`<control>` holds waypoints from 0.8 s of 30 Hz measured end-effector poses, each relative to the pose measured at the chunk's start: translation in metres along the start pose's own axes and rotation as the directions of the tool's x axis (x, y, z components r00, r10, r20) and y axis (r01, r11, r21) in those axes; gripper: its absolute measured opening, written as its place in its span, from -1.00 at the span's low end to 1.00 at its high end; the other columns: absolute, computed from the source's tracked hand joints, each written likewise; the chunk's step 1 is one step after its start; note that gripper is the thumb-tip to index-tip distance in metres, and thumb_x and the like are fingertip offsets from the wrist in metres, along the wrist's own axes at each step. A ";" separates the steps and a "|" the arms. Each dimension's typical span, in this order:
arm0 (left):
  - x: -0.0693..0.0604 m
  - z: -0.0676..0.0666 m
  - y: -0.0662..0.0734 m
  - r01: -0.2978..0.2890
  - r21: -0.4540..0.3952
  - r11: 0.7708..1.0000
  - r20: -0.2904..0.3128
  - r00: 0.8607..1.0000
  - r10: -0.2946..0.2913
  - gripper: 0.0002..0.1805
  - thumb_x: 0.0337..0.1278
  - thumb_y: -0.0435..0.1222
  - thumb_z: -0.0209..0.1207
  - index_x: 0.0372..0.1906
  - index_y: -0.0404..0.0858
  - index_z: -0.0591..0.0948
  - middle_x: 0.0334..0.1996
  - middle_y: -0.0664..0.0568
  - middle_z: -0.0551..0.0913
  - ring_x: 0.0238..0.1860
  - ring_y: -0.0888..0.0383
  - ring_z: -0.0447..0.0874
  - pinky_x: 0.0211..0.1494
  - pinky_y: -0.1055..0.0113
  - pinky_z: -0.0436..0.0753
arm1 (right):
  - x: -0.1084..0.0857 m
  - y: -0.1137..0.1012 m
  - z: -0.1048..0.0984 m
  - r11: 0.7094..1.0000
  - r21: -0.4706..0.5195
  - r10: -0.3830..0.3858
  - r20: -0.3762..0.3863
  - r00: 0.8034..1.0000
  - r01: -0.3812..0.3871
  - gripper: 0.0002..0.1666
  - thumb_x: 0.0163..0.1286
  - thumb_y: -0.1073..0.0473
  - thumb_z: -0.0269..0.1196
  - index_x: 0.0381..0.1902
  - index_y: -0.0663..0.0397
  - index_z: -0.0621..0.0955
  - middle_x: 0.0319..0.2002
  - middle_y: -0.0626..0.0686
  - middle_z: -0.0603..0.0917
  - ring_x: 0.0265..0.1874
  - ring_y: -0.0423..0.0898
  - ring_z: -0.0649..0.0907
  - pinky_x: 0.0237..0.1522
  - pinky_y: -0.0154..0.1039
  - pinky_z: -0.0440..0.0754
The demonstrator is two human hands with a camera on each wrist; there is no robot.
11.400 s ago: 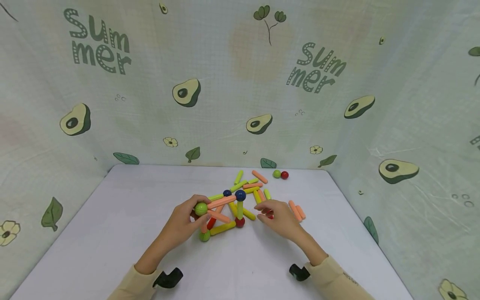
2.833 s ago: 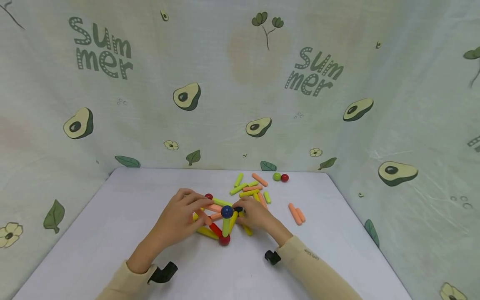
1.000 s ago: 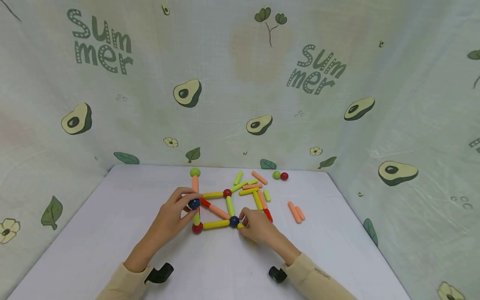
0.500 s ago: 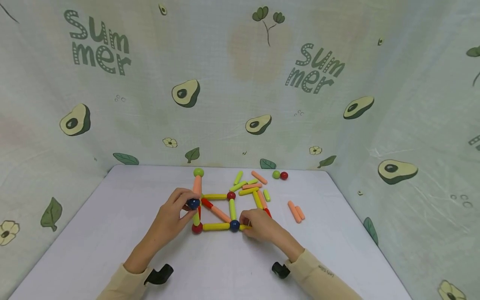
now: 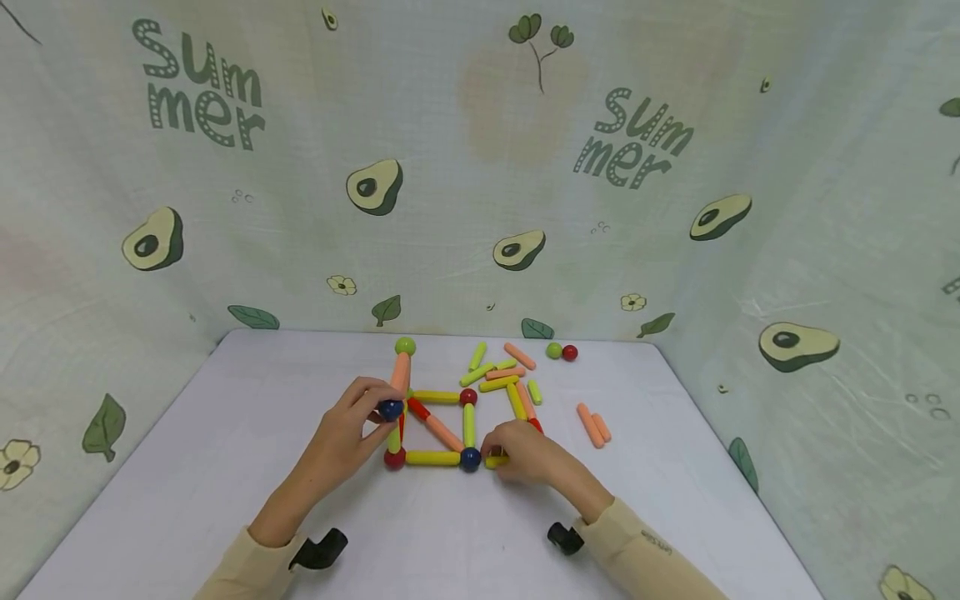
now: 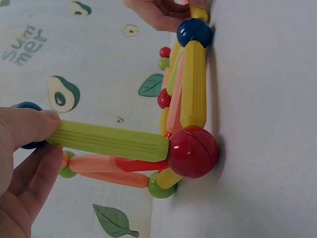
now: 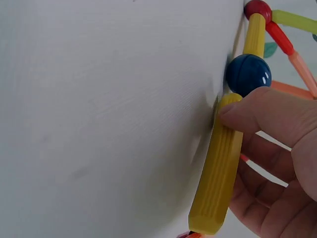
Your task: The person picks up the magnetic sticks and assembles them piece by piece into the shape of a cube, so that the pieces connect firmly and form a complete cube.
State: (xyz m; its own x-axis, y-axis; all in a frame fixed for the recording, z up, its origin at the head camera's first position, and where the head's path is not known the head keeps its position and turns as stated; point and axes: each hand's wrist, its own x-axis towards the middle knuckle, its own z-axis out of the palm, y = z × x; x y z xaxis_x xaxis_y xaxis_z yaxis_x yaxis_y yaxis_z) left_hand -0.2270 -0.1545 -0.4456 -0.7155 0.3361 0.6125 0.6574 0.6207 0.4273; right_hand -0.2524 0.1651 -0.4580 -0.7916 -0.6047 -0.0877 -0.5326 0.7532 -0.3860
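Right-hand grip: thumb and fingers pinching one yellow rod, its near end just beside, and right of, the lower blue ball.

Left-hand grip: left of and higher than the lower blue ball; fingers and thumb holding the upper blue ball, which caps a near-upright lime rod.

Front red ball: left of the lower blue ball, at the lime rod's foot; linked to the blue by a base rod, yellow.

Rear red ball: behind the lower blue ball, a side rod, lime, between.

Diagonal, one red piece and one orange piece: behind-left of the lower blue ball.

Raised green ball: farther behind-left of it.

Loose orange pair: well right of it.

Loose green ball and loose red ball: far behind-right, touching or nearly so.

Desk: white, beneath the lower blue ball.
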 end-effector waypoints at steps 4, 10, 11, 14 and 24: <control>0.001 0.000 0.001 -0.001 -0.016 1.000 0.005 1.000 0.001 -0.43 0.04 -0.50 0.55 0.17 -0.17 0.62 0.13 0.07 0.53 -0.04 0.23 0.70 -0.03 0.37 0.77 | -0.002 0.003 0.001 0.999 0.044 0.025 0.007 1.000 -0.025 -0.65 0.31 0.34 0.50 0.04 0.01 0.76 -0.17 -0.14 0.72 -0.22 -0.21 0.60 -0.06 -0.26 0.68; 0.001 0.000 0.001 0.009 -0.019 1.000 0.010 1.000 -0.008 -0.43 0.04 -0.51 0.55 0.16 -0.18 0.63 0.13 0.06 0.53 -0.03 0.22 0.69 -0.04 0.37 0.77 | -0.008 0.008 -0.003 0.999 0.018 0.031 -0.003 1.000 -0.031 -0.73 0.29 0.34 0.51 -0.06 0.03 0.79 -0.21 -0.12 0.71 -0.25 -0.19 0.60 -0.11 -0.26 0.67; 0.001 0.000 0.001 0.010 -0.018 1.000 0.010 1.000 -0.010 -0.43 0.04 -0.51 0.55 0.16 -0.18 0.63 0.13 0.06 0.53 -0.03 0.22 0.69 -0.04 0.37 0.77 | -0.010 0.009 -0.005 0.999 0.016 0.031 0.000 1.000 -0.031 -0.75 0.30 0.34 0.51 -0.08 0.02 0.80 -0.23 -0.12 0.71 -0.27 -0.20 0.59 -0.13 -0.26 0.66; 0.002 0.000 0.001 0.010 -0.015 1.000 0.015 1.000 -0.010 -0.43 0.05 -0.50 0.55 0.17 -0.18 0.63 0.14 0.07 0.53 -0.03 0.23 0.69 -0.04 0.37 0.77 | -0.014 0.011 -0.010 1.000 0.015 0.021 0.004 1.000 -0.021 -0.78 0.31 0.35 0.49 -0.11 0.01 0.81 -0.27 -0.11 0.71 -0.31 -0.18 0.59 -0.16 -0.26 0.64; 0.001 -0.004 0.001 0.001 0.029 1.000 0.019 1.000 -0.002 -0.47 0.09 -0.38 0.57 0.17 -0.13 0.65 0.13 0.10 0.56 -0.09 0.25 0.67 -0.08 0.32 0.77 | -0.016 0.001 -0.035 0.995 -0.002 -0.096 -0.133 0.986 0.097 -0.71 0.52 0.21 0.38 0.15 -0.12 0.74 -0.03 -0.16 0.76 -0.06 -0.19 0.67 0.03 -0.19 0.69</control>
State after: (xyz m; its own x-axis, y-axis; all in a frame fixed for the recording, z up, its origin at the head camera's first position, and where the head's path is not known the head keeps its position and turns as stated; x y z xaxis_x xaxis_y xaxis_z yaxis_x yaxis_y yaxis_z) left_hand -0.2260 -0.1562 -0.4414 -0.7208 0.3483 0.5993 0.6494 0.6414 0.4084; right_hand -0.2502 0.1843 -0.4249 -0.7693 -0.6347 0.0727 -0.6074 0.6915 -0.3911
